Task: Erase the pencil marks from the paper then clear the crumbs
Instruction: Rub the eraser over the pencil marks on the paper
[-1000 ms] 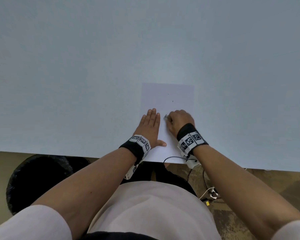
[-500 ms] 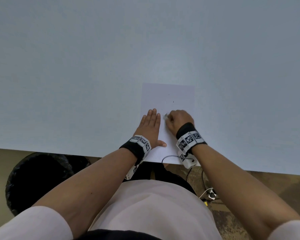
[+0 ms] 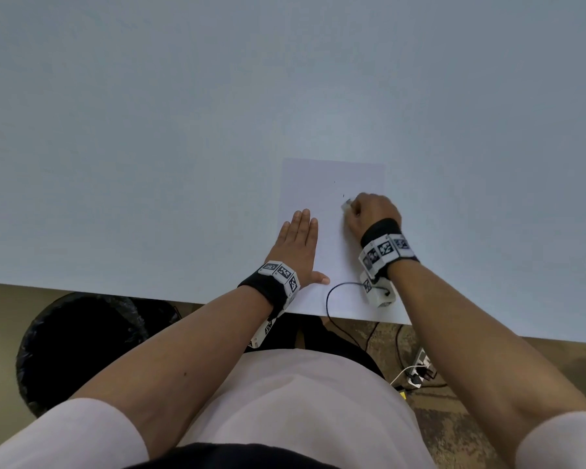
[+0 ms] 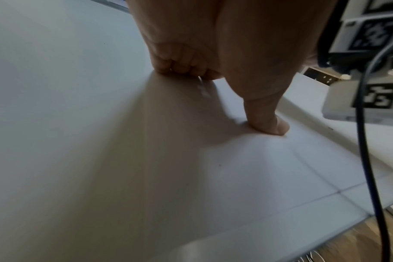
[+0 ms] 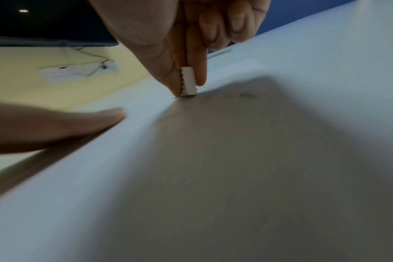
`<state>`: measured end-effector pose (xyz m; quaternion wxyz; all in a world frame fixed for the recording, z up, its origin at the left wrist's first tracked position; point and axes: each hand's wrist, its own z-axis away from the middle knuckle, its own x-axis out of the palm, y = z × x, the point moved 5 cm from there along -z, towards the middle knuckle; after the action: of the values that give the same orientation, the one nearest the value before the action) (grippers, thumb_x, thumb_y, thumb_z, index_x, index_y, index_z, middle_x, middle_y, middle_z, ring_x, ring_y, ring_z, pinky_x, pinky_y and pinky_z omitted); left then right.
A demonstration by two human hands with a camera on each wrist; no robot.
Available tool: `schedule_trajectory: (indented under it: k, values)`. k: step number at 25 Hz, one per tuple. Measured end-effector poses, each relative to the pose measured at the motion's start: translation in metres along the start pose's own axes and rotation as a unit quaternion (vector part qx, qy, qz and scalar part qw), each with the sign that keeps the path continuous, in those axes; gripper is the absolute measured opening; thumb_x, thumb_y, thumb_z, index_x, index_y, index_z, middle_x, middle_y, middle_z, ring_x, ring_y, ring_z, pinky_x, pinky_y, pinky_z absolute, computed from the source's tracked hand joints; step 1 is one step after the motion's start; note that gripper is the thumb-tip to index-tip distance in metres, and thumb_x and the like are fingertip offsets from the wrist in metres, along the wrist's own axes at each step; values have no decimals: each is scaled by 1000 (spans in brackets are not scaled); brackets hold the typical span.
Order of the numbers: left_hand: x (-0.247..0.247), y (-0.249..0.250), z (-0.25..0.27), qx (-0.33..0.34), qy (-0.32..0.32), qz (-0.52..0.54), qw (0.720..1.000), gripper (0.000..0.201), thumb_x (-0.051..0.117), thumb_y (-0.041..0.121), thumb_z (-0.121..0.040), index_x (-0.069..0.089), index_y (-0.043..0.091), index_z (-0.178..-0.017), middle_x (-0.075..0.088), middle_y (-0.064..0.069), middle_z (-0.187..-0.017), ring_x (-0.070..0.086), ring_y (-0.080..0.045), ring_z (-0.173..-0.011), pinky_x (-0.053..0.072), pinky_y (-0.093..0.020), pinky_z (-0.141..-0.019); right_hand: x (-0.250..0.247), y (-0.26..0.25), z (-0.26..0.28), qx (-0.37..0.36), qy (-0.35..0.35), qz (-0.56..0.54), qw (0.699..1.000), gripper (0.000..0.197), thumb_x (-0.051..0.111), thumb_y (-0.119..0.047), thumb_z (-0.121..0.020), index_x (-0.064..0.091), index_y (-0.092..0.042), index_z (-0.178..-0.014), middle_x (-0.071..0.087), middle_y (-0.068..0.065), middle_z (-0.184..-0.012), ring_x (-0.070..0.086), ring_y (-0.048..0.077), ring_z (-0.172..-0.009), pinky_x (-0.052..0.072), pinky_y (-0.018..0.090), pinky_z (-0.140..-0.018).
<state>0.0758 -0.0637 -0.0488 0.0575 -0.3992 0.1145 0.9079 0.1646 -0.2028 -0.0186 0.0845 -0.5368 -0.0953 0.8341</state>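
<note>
- The sheet of paper (image 3: 332, 184) lies flat on the pale table (image 3: 149, 130), its near edge at the table's front edge, close to the person.
- The left hand (image 3: 298, 245) is laid flat on the paper's left part, fingers straight and together, thumb spread; nothing is held in it.
- A small white eraser (image 5: 188, 81) is pinched between thumb and fingers of the right hand (image 3: 372, 214), and its lower end is set on the paper.
- Two small dark specks (image 3: 343, 195) are seen just beyond the eraser; whether they are pencil marks or crumbs cannot be told.
- Risk: the paper may be creased or torn if heavy strokes are made toward the unpinned right side, since only the left part is held down.
- Risk: the eraser may be lost from the pinch, as little of it is exposed.
- Risk: marks may be smeared if the eraser's contact face is dirty; that face is hidden.
- Risk: crumbs may be scattered over the table edge if they are swept carelessly; a black-lined bin (image 3: 82, 350) stands below, to the left.
</note>
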Motion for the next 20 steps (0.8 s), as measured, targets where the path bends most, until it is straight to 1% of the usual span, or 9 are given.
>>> schedule_trajectory:
  k: [1, 3, 6, 7, 8, 11, 12, 17, 20]
  values:
    - [0, 0, 0, 0, 1, 2, 1000, 122, 52, 72, -81, -19, 0, -149, -26, -20, -156, -24, -33, -145, -13, -43, -118, -3, 8, -5, 32, 8, -19, 999, 28, 49, -32, -92, 63, -8, -86, 68, 12, -88, 61, 32, -84, 48, 33, -69]
    - [0, 0, 0, 1, 3, 0, 1000, 121, 51, 72, -81, -18, 0, -149, -26, -20, -156, -24, -33, -145, -13, -43, -117, -1, -3, -3, 23, 14, -20, 999, 28, 46, -28, -93, 63, -6, -89, 68, 14, -90, 62, 33, -86, 46, 32, -68]
    - [-1, -1, -1, 1, 5, -2, 1000, 120, 50, 72, -82, -17, 0, -150, -24, -21, -157, -22, -34, -145, -15, -42, -116, 17, -42, 18, -116, -30, 52, 991, 31, 41, -26, -95, 63, -5, -89, 68, 14, -91, 61, 33, -85, 45, 33, -69]
    - [-1, -1, -1, 0, 4, -4, 1000, 120, 50, 72, -81, -17, 0, -149, -24, -21, -157, -23, -34, -145, -15, -42, -115, 14, -42, 19, -129, -34, 55, 990, 32, 42, -28, -95, 63, -5, -89, 68, 13, -90, 61, 32, -85, 45, 33, -70]
    - [0, -1, -1, -1, 3, -5, 1000, 121, 51, 72, -81, -18, 0, -149, -25, -21, -156, -23, -33, -145, -15, -42, -116, 8, -34, 12, -107, -29, 49, 993, 32, 43, -31, -95, 64, -6, -90, 68, 13, -90, 62, 32, -85, 47, 34, -72]
    - [0, 0, -1, 0, -1, -1, 1000, 122, 51, 72, -81, -20, 1, -149, -27, -20, -156, -24, -33, -145, -14, -42, -117, -10, 4, -14, 29, -6, -7, 1000, 29, 47, -32, -92, 64, -9, -91, 69, 12, -91, 62, 32, -86, 48, 33, -71]
    - [-1, 0, -1, -1, 1, -4, 1000, 122, 51, 72, -81, -20, 1, -149, -27, -20, -156, -24, -33, -145, -14, -43, -117, -10, 5, -16, 42, -2, -11, 999, 28, 47, -30, -92, 64, -9, -91, 68, 12, -92, 62, 33, -87, 46, 32, -70]
    - [-1, -1, 0, 1, 2, -1, 1000, 120, 51, 71, -82, -18, 0, -150, -25, -21, -156, -23, -33, -145, -13, -43, -117, 12, -38, 8, -96, -41, 35, 994, 30, 44, -29, -94, 64, -7, -94, 68, 13, -94, 62, 32, -88, 48, 34, -73]
    - [0, -1, 0, -2, 0, -4, 1000, 121, 52, 72, -81, -19, 1, -149, -26, -20, -156, -24, -33, -145, -13, -43, -118, -4, -15, -8, -26, -21, 4, 999, 32, 48, -39, -92, 66, -12, -91, 69, 9, -91, 63, 30, -87, 48, 32, -72]
